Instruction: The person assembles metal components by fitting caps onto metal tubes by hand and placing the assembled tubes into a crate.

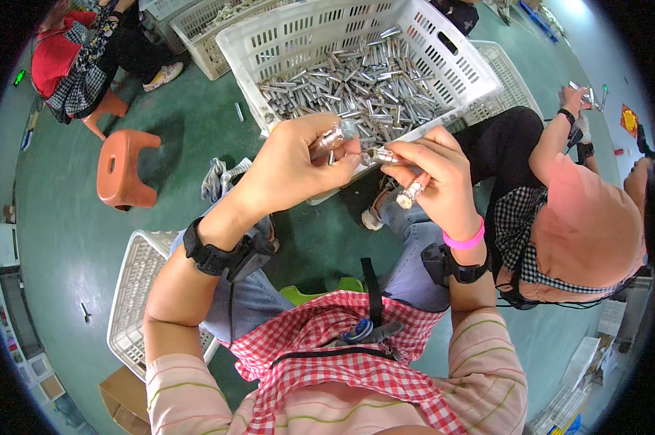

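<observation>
My left hand (291,163) is closed around a shiny silver metal tube (340,133), its thumb and fingers pinching near the tips. Close beside it, my right hand (438,168) is also closed. Between its fingers and thumb is a short silver metal tube (382,155), pointing toward my left fingertips. A second metal cylinder (412,193), with a pale end, sticks out below the right fingers. Just beyond both hands, a white plastic crate (251,61) holds a heap of loose silver metal tubes (356,87). Whether the pieces between my hands touch is unclear.
An orange stool (115,170) stands at left, with a white basket (128,290) by my left leg. A co-worker in a pink cap (596,225) sits close at right. Another person in red (55,61) sits far left. A loose tube (239,112) lies on the floor.
</observation>
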Motion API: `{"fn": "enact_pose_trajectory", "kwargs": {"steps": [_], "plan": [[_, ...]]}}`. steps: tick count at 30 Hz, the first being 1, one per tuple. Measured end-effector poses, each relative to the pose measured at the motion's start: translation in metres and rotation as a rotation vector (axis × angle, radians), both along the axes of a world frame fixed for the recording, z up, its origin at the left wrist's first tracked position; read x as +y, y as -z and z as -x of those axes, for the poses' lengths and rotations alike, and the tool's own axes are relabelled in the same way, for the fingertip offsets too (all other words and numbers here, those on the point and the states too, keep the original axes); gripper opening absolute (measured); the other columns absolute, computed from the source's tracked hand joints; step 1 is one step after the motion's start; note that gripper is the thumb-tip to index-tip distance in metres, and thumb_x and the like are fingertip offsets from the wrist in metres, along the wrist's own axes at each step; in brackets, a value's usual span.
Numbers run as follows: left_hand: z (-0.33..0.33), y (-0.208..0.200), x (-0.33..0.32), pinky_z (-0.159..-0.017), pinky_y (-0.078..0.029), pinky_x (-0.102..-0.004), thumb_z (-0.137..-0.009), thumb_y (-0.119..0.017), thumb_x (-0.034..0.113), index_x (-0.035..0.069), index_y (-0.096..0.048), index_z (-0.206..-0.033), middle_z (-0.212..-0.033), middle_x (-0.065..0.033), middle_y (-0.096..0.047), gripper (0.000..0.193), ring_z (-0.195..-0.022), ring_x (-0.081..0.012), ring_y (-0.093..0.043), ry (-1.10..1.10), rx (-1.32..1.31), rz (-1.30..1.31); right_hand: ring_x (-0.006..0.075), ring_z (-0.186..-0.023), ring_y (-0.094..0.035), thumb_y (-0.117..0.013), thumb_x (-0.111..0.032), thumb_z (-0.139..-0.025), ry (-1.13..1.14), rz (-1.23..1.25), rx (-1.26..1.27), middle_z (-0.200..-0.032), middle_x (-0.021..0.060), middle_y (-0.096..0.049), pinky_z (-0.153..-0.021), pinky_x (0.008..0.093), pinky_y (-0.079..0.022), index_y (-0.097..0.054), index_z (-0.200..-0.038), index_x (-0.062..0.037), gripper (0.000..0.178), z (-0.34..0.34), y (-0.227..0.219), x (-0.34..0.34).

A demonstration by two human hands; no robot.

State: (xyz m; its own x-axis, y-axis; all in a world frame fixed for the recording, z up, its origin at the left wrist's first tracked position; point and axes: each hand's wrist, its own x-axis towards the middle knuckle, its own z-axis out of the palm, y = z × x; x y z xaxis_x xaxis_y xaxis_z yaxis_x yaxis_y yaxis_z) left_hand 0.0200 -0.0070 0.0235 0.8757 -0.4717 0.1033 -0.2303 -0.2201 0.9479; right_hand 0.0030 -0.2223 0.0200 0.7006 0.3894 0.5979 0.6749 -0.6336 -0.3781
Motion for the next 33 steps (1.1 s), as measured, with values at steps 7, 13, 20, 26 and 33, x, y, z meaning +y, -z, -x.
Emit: {"fn": "enact_pose_trajectory", "kwargs": {"steps": [7,13,20,26,33], "plan": [[-0.003,-0.001,-0.001,-0.051,-0.030,-0.0173,-0.079,-0.062,0.010,0.004,-0.055,-0.081,-0.070,0.0066,-0.046,0.009,-0.060,-0.0005,-0.037,0.011,-0.012,0.006,0.0206,-0.062,-0.047,-0.073,-0.013,-0.063,-0.084,0.037,0.111,-0.069,0.0043,-0.059,-0.058,0.0298,-0.039,-0.062,-0.084,-0.0052,0.025,0.000,-0.002,0.000],[-0.006,0.004,-0.001,-0.052,-0.031,-0.0181,-0.079,-0.061,0.011,0.004,-0.055,-0.081,-0.069,0.0062,-0.046,0.010,-0.061,-0.0014,-0.038,0.039,-0.029,-0.030,0.0212,-0.062,-0.049,-0.071,-0.014,-0.067,-0.133,0.076,0.161,-0.070,0.0058,-0.058,-0.058,0.0302,-0.039,-0.062,-0.087,-0.0043,0.024,-0.001,0.002,0.001],[-0.007,0.007,0.001,-0.055,-0.033,-0.0190,-0.080,-0.061,0.013,0.004,-0.054,-0.085,-0.071,0.0049,-0.047,0.012,-0.064,-0.0025,-0.038,0.065,-0.012,0.026,0.0260,-0.071,-0.059,-0.067,-0.012,-0.073,-0.181,-0.063,0.351,-0.080,0.0120,-0.062,-0.062,0.0315,-0.046,-0.062,-0.095,-0.0018,0.025,0.001,0.007,0.005],[-0.002,0.004,-0.005,-0.048,-0.027,-0.0184,-0.081,-0.062,0.017,0.005,-0.055,-0.093,-0.068,0.0054,-0.046,0.018,-0.057,-0.0018,-0.036,0.047,0.255,0.274,0.0164,-0.072,-0.061,-0.065,-0.010,-0.078,-0.247,-0.322,0.630,-0.083,0.0124,-0.063,-0.063,0.0273,-0.046,-0.061,-0.096,0.0017,0.023,0.004,0.016,0.007],[0.000,0.010,0.000,-0.044,-0.020,-0.0189,-0.084,-0.060,0.017,0.007,-0.055,-0.096,-0.068,0.0080,-0.044,0.017,-0.052,0.0003,-0.030,0.187,0.687,0.574,0.0098,-0.075,-0.055,-0.061,-0.026,-0.084,-0.264,-0.460,0.879,-0.080,0.0062,-0.062,-0.067,0.0243,-0.043,-0.061,-0.094,0.0038,0.031,0.008,0.011,0.010]]}}
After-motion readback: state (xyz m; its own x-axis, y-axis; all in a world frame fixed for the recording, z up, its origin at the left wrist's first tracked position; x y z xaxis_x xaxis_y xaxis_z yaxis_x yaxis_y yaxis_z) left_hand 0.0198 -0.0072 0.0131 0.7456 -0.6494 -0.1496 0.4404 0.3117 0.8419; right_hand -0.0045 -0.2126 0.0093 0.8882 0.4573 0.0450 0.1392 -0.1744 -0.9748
